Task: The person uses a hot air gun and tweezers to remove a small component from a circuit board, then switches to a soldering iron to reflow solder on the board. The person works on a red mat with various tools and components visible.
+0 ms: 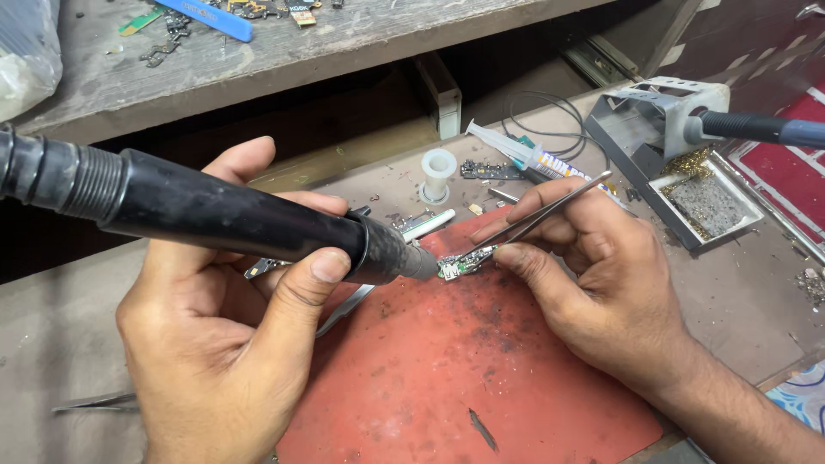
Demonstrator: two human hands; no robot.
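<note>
The small green circuit board [461, 264] lies on the red work mat [455, 378], near its upper edge, approx. in the middle between both hands. Thin metal tweezers [541, 215] come down on it from the right, and their tips touch or pinch the right end of the board. The right hand [593, 275] holds the tweezers between thumb and forefinger, fingers closed on them; the other fingers rest on the mat.

From the left, the nozzle of a black hot-air tool [223, 215] points at the board, very near to it; I cannot tell if it touches. The left hand [232, 344] is wrapped around the tool body, thumb pressed on top, fingers clenched on it.

Around: a white spool [438, 172], a syringe of paste [524, 157] and a soldering iron in its metal stand [662, 129] w/ a tray of brass wool, at the back right. A second pair of tweezers [94, 401] lies at the left. The mat has dark burn marks.

Risks, in my judgement: the nozzle is so near that too much heat could lift small parts or damage the board. If the tweezers slip, the light board could move or be blown away. The right fingertips are also near the hot air, so a burn is possible.
</note>
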